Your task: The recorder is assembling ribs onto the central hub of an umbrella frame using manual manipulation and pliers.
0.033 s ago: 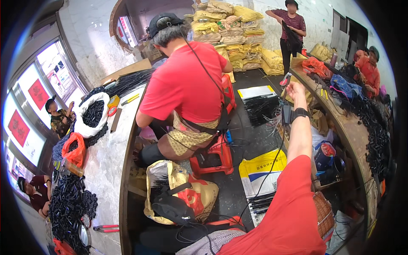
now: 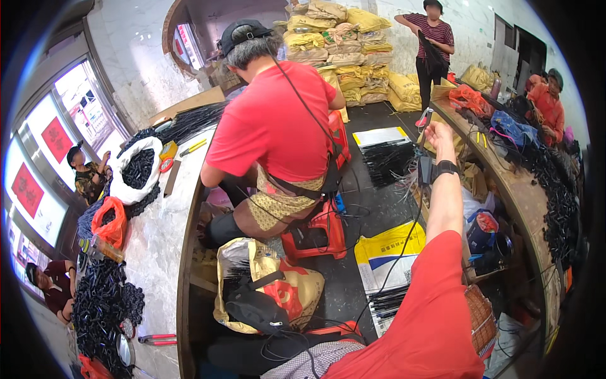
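My right arm, in a red sleeve with a dark watch (image 2: 445, 168) on the wrist, reaches up and away toward the right-hand table. My right hand (image 2: 439, 134) is closed, with its fingers curled in. A small shiny metal piece (image 2: 425, 118) shows at the fingertips; what the fingers hold is too small to tell. Beside the wrist is a grey and black device (image 2: 426, 169) with a black cable running down. My left hand is out of view. Low in the picture lie my lap's checked cloth (image 2: 309, 360) and an open yellow sack (image 2: 303, 290) with a black bag on it.
A person in red (image 2: 271, 120) sits on a red stool (image 2: 325, 230) ahead. Black parts (image 2: 104, 297) and red-handled pliers (image 2: 158, 340) lie on the left table. Bundles of black rods (image 2: 388, 161) lie on the floor. The right table (image 2: 517, 183) carries more black parts. Sacks (image 2: 341, 47) are stacked behind.
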Demonstrator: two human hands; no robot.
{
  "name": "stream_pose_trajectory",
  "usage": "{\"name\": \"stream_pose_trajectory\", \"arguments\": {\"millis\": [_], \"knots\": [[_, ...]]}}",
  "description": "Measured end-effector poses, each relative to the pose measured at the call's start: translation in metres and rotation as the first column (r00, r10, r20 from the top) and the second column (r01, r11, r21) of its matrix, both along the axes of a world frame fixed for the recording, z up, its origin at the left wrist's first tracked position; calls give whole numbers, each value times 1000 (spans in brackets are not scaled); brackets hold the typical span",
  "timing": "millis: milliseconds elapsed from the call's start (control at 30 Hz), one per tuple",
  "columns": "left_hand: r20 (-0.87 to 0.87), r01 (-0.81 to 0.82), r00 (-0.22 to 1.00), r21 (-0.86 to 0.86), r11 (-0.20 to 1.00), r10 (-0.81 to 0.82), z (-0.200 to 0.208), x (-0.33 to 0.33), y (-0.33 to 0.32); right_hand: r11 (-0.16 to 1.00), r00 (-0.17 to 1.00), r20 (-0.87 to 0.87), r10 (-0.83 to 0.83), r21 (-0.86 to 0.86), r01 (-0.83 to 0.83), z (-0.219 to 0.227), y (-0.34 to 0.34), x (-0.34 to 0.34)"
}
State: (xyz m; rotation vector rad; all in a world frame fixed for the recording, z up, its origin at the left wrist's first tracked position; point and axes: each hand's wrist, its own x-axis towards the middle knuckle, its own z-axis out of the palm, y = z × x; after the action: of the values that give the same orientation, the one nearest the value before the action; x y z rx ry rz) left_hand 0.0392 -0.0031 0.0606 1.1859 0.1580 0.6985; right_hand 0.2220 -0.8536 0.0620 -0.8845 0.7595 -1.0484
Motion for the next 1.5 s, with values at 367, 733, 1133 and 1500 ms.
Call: {"name": "stream_pose_trajectory", "arguments": {"millis": [367,733,1133,1500], "knots": [[9,94,996,5,996,-94,9,1,-7,1000,1000,-16,14,18,-14,-10,8,3],[-56,-39,998,-18,999,38,12,2,-12,997,994,-85,74,32,-71,-17,1,4],[30,87,996,-58,995,-85,0,1,6,997,994,-78,70,48,-67,-21,6,15],[-147,389,903,-116,914,-403,-18,27,76,952,947,-165,276,-88,-293,-40,32,4]]}}
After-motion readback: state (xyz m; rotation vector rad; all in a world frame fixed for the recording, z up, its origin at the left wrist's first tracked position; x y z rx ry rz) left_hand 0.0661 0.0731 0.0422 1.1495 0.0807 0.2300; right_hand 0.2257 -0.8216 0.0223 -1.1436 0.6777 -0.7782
